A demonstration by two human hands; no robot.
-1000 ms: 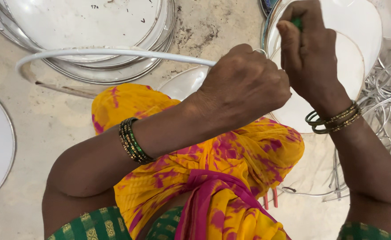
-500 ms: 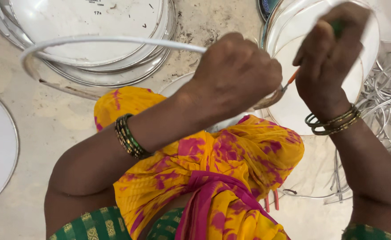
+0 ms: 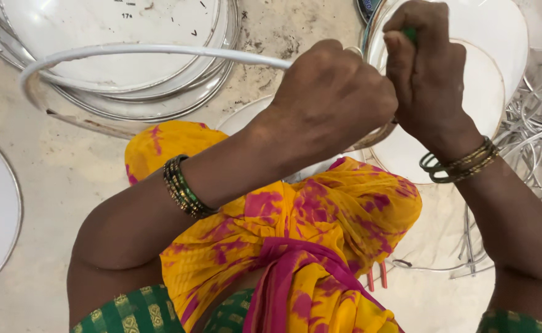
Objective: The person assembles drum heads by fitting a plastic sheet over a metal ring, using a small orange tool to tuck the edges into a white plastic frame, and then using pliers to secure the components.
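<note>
- White ring [image 3: 141,52], a bent hoop, is clamped in the left hand [image 3: 332,92], a tight fist; its long arc runs out leftward from that fist.
- Right hand [image 3: 428,80] sits just right of the fist, touching it, fingers curled round a green-handled tool [image 3: 411,34] pointing away.
- Beyond the ring's arc, stacked metal plates [image 3: 160,102]; right of the fist, a wire pile [image 3: 539,123].

A ring [image 3: 129,52] was gripped by the left hand [image 3: 332,102] at centre; the right hand [image 3: 428,80] was just beside it at three o'clock. Stacked plates [image 3: 160,102] lay at eleven o'clock, wire frames [image 3: 536,129] at three.
</note>
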